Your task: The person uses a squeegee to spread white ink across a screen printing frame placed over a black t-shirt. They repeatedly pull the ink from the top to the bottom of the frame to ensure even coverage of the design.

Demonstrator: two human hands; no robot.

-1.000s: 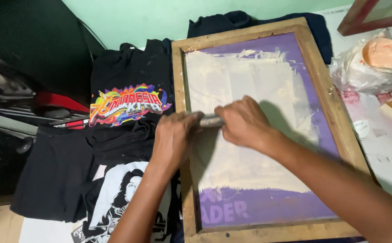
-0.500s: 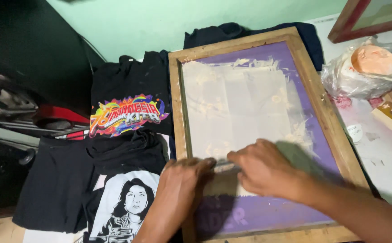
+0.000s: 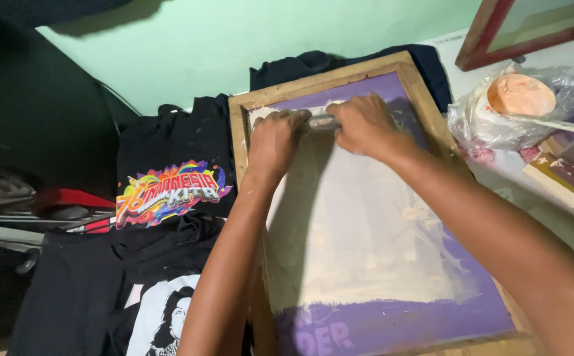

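Both hands closed side by side on a narrow grey squeegee bar [image 3: 322, 122]: left hand [image 3: 275, 140] and right hand [image 3: 365, 125] wrapped over its top, only a short stretch showing between them. Bar sits at the far end of the wooden-framed printing screen with purple mesh [image 3: 392, 323], pale cream ink [image 3: 359, 244] spread across the mesh nearer the body. Squeegee looks stiff and light; wet ink likely slippery, so a grip high on the handle suits. Frame rails close beyond the knuckles and beside each hand; open mesh lies toward the body. Black printed shirts [image 3: 168, 191] left of the left hand; bagged ink tub [image 3: 517, 99] right of the right hand.
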